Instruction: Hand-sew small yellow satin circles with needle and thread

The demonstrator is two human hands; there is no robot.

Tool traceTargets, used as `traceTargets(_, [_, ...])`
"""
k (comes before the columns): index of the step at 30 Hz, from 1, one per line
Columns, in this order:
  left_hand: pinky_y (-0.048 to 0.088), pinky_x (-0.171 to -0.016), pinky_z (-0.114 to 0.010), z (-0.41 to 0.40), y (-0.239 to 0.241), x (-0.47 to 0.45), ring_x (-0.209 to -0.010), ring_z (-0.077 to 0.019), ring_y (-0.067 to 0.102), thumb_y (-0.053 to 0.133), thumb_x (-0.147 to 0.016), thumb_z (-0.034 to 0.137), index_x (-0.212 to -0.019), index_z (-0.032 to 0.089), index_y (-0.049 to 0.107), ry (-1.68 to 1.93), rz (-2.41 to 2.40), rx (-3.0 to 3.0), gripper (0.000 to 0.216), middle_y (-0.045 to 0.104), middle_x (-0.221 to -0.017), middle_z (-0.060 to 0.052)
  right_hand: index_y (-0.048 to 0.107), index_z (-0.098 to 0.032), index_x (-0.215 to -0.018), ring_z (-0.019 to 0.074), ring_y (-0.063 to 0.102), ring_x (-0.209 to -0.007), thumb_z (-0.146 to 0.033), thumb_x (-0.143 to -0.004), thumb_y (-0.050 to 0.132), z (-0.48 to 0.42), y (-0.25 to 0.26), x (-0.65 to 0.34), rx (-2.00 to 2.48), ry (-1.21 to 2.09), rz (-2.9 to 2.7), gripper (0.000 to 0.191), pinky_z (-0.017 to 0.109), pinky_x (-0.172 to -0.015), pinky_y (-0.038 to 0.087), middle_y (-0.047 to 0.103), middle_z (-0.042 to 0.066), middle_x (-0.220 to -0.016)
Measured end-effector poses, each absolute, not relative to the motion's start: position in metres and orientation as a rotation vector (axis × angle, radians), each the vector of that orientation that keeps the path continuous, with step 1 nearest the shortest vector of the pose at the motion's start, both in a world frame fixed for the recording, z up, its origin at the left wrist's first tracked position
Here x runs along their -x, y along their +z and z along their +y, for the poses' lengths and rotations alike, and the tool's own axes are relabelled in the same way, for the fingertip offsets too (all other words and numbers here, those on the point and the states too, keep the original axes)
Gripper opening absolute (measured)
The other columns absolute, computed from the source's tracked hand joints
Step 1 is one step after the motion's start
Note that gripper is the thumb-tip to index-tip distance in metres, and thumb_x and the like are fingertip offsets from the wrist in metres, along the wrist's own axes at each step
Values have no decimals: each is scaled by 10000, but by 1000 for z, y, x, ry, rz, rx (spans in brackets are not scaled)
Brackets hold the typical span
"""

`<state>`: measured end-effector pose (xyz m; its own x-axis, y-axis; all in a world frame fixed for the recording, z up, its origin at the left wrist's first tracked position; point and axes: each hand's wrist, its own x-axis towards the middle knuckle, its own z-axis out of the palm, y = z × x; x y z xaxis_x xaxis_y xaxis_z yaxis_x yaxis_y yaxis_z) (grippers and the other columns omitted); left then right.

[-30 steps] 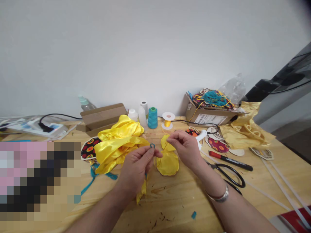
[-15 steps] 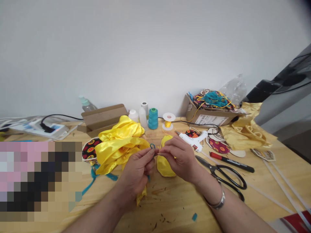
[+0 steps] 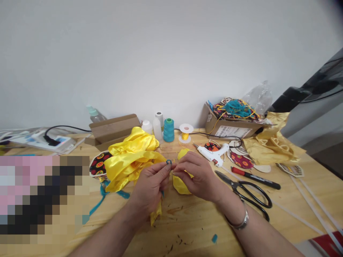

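Observation:
My left hand (image 3: 153, 180) pinches a small teal cord loop (image 3: 168, 162) between thumb and forefinger. Fingertips of my right hand (image 3: 197, 175) are closed close against it, near a thin yellow cord; what exactly they pinch is too small to make out. Beneath my right hand lies a rounded yellow fabric piece (image 3: 180, 185), partly covered by the fingers. A heap of shiny yellow satin (image 3: 134, 160) is beside my left hand, and a yellow strip (image 3: 156, 214) hangs below that hand. Farther left, a patterned piece (image 3: 99, 163) has teal ties (image 3: 103, 191).
Black-handled scissors (image 3: 241, 191), a marker (image 3: 255, 178) and a white glue gun (image 3: 213, 154) lie to the right. Behind stand a teal thread cone (image 3: 168, 130), a yellow cord spool (image 3: 185, 134) and cardboard boxes (image 3: 233, 130). A power strip (image 3: 57, 142) is at the left.
The teal loop sits slightly lower and looks smaller between my fingers. Both hands stay close together in nearly the same place, with only small finger movement.

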<state>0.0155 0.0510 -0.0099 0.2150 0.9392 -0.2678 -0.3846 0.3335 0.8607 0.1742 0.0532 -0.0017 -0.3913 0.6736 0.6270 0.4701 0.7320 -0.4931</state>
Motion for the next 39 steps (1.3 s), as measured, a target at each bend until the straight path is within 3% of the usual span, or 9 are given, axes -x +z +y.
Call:
traceTargets(3, [146,-403,-191,51,-11,-13,-421,-47,213,704,-697,358,-674,133,711,953,961,-916,226,326,-437,74,596,-176,-880,152,554,-824,-247,-873,519,55,1,-178,942,620,-1863,105,293,-741,468,602,55,-859])
traceTargets(7, [154,-421,-218,48,-9,-9,-413,-67,242,642,-747,362,-729,144,743,799,977,-1130,241,339,-406,62,501,-209,-1210,161,554,-1044,-380,-941,383,60,1,-184,848,1228,-1738,341,320,-870,467,558,82,-1183])
traceTargets(9, [143,-421,-223,47,-8,-8,-411,-71,239,637,-745,361,-718,150,748,736,972,-1179,240,339,-401,60,501,-211,-1246,162,552,-1068,-433,-947,335,62,-1,-185,805,1402,-1756,408,322,-893,456,544,83,-1238])
traceTargets(13, [124,-417,-225,47,-1,-6,-407,-77,225,637,-735,354,-710,159,753,665,966,-1181,228,330,-398,60,627,-155,-1113,133,586,-801,-513,-923,334,64,-1,-189,895,1436,-1826,499,274,-749,470,656,62,-921])
traceTargets(18, [123,-416,-223,51,15,-5,-399,-79,228,642,-705,361,-694,159,756,611,1028,-1226,233,344,-393,57,689,-126,-969,100,487,-613,-584,-880,363,67,2,-196,954,1437,-1861,569,220,-571,396,561,10,-662])
traceTargets(22, [118,-419,-222,50,21,-5,-394,-74,217,644,-698,382,-706,148,753,569,1059,-1240,258,336,-391,63,698,-141,-939,104,470,-630,-557,-872,414,67,6,-198,979,1379,-1889,508,223,-581,375,541,-2,-657])
traceTargets(30, [121,-420,-212,47,-5,0,-415,-62,220,644,-720,359,-659,129,720,705,1016,-1127,250,332,-418,59,689,-148,-894,129,586,-746,-393,-792,618,67,6,-194,924,1572,-1796,274,251,-723,444,680,18,-795])
traceTargets(39, [105,-410,-207,49,-11,4,-401,-48,203,660,-729,332,-674,128,714,716,908,-1019,218,326,-405,66,700,-144,-794,112,582,-685,-275,-749,672,68,1,-190,979,1446,-1771,142,227,-667,444,680,6,-735])
